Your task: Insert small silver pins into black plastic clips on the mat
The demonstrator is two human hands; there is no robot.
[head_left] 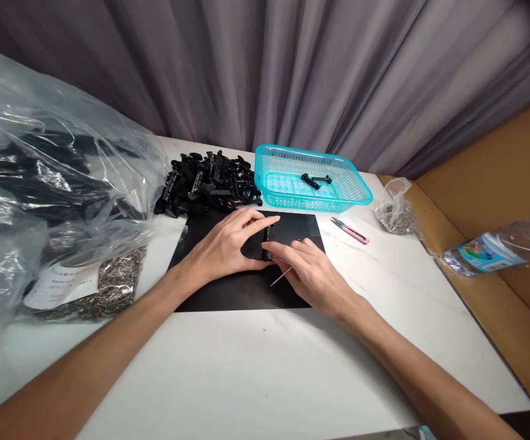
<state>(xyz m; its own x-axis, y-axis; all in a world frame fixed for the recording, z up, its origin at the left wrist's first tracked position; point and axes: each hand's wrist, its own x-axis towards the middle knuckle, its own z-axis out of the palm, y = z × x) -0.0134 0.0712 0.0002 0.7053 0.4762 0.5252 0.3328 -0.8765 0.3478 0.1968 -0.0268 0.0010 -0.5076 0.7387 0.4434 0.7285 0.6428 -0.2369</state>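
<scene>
Over a black mat (242,296), a small black plastic part (267,235) stands between my two hands. My left hand (235,241) grips it, forefinger stretched along its far end and thumb at its near end. My right hand (308,269) is closed, its forefinger touching the right side of the part. From under the right fingers sticks a thin metal pin (281,277), slanting down to the left. Fingers hide much of the part's lower end.
A pile of black parts (210,183) lies behind the mat. Beside it stands a blue basket (313,201) holding a few parts. Pink snips (351,231), a small bag (397,211) and a bottle (489,253) are rightward. Large plastic bags (63,177) and a bag of metal pieces (118,278) fill the left.
</scene>
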